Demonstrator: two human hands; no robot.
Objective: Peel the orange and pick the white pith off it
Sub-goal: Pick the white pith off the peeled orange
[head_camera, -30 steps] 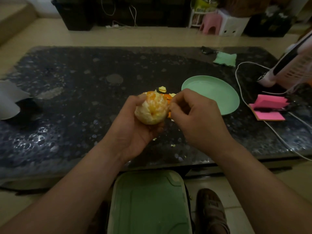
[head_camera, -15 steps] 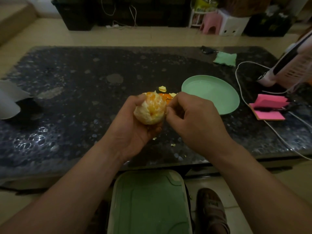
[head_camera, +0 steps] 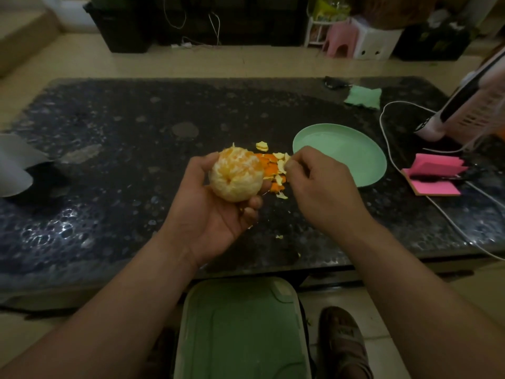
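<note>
Above the surface [head_camera: 123, 165], the left hand [head_camera: 210, 217] curls its fingers [head_camera: 254, 204] round the peeled orange [head_camera: 236, 173]; just beside them, the right hand [head_camera: 322, 190] pinches its fingers [head_camera: 295, 167] together, on pith or nothing, I cannot tell.

I see a green plate [head_camera: 341, 149] on the dark speckled desk [head_camera: 123, 187], pink sticky notes [head_camera: 434, 173] to its right, a green cloth [head_camera: 363, 97] farther back, and a green lid [head_camera: 240, 329] below.
</note>
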